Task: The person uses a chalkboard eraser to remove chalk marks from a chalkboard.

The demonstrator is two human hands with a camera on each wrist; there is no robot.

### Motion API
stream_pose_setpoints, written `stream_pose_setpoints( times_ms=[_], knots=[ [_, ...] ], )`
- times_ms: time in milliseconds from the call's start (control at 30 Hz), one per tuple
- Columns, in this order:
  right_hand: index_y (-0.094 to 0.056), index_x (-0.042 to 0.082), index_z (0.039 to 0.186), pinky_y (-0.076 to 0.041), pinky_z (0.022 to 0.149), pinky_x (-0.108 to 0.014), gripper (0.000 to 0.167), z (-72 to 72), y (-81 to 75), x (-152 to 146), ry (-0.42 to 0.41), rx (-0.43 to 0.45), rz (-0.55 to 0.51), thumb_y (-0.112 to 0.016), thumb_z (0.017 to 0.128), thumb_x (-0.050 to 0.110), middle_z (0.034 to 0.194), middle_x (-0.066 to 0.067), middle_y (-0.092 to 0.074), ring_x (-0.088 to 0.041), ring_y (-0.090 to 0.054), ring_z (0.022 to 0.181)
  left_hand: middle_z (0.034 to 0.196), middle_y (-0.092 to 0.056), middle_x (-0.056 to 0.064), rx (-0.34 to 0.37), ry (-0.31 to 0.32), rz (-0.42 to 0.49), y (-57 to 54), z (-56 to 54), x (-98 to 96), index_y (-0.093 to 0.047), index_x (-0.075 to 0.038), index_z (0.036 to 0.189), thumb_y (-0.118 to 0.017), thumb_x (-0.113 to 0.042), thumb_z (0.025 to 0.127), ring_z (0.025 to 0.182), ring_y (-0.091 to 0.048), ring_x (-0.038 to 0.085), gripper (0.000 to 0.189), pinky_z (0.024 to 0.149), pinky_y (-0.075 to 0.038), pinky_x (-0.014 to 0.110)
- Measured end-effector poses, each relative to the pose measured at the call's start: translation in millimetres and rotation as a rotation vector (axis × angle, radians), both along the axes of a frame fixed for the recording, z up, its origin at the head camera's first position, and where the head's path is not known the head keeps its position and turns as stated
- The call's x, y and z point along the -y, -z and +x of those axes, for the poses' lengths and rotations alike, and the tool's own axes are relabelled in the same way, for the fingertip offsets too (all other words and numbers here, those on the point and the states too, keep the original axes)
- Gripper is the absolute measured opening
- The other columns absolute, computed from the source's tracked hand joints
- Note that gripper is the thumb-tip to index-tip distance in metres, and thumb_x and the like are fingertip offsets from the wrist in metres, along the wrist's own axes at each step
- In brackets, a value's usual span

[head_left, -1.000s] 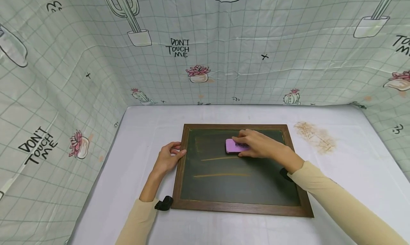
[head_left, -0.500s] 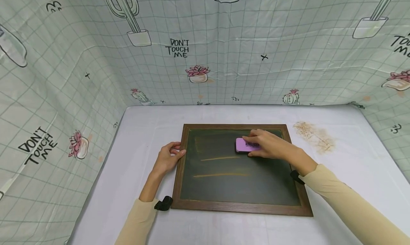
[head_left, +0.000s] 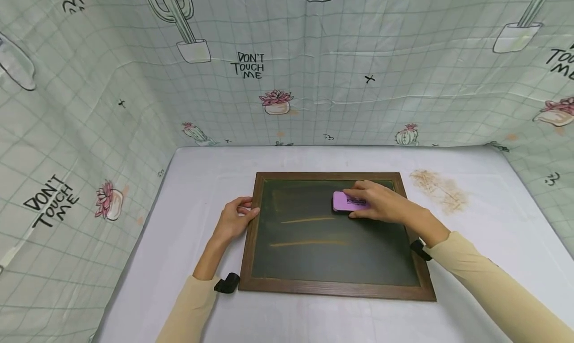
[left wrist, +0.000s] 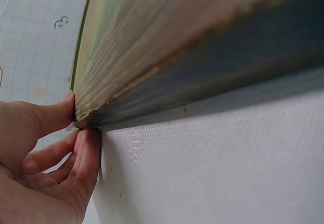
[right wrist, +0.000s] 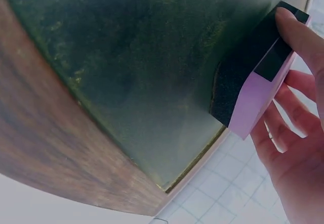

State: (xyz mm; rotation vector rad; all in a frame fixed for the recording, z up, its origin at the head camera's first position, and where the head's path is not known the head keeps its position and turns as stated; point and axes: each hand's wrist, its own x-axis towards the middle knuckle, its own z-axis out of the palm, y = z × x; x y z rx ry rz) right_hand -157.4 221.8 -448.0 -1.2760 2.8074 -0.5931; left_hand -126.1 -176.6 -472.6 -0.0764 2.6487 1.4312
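A chalkboard (head_left: 314,263) in a brown wooden frame lies flat on the white table, with two yellowish chalk lines across its left half and faint smudges above them. My right hand (head_left: 381,202) grips a purple chalkboard eraser (head_left: 343,202) on the upper right part of the board. In the right wrist view, the eraser's black felt (right wrist: 230,77) faces the board, with the thumb on one side and fingers on the other. At the frame's left side, my left hand (head_left: 230,222) holds the edge; in the left wrist view the thumb (left wrist: 58,117) is on top, fingers (left wrist: 83,158) against the lower edge.
Right of the board, a brown dusty smear (head_left: 439,189) marks the white tablecloth (head_left: 211,171). A gridded curtain (head_left: 332,59) printed with cacti hangs behind and at both sides of the table. Black wrist cameras (head_left: 227,283) sit close to the frame on both sides.
My right hand has slid the eraser to the right along the board, mostly in the first half second and only slightly since. The left hand stays at the frame.
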Motion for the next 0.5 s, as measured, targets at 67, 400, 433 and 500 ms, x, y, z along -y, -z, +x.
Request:
stream_pose_setpoints(
  times_ms=[67,400,433,500],
  knots=[
    [-0.068,-0.004,0.130,-0.049,0.076,-0.038,0.053,0.5,-1.3,0,-0.002,-0.004,-0.002,-0.083,0.089,0.026,0.111,-0.010,-0.063,-0.017,-0.054,0.089,0.122,-0.064,0.022,0.001,0.001,-0.007,-0.1,0.1,0.8,-0.058,0.006,0.138,-0.072,-0.014,0.098,0.102,-0.061,0.031,0.046,0.079,-0.046,0.032],
    [-0.069,-0.002,0.128,-0.049,0.074,-0.037,0.055,11.2,-5.8,-8,0.026,-0.001,0.033,-0.085,0.087,0.029,0.108,-0.009,-0.063,-0.016,-0.053,0.088,0.123,-0.064,0.022,0.013,0.008,-0.003,-2.5,1.4,0.9,-0.058,0.006,0.139,-0.071,-0.015,0.099,0.103,-0.061,0.031,0.047,0.080,-0.046,0.033],
    [-0.069,-0.002,0.128,-0.048,0.073,-0.036,0.055,12.8,-5.6,-9,0.022,-0.002,0.030,-0.085,0.087,0.029,0.107,-0.009,-0.063,-0.015,-0.052,0.087,0.123,-0.063,0.022,0.015,0.009,-0.003,-2.8,1.5,0.9,-0.058,0.006,0.139,-0.071,-0.014,0.099,0.103,-0.061,0.031,0.047,0.080,-0.046,0.033],
    [-0.070,-0.002,0.128,-0.048,0.073,-0.034,0.055,15.5,-4.7,-10,0.019,0.000,0.026,-0.086,0.086,0.029,0.106,-0.007,-0.062,-0.014,-0.051,0.086,0.123,-0.063,0.022,0.017,0.010,-0.002,-3.5,1.9,0.9,-0.057,0.006,0.139,-0.071,-0.014,0.099,0.103,-0.061,0.031,0.047,0.080,-0.046,0.032]
  ],
)
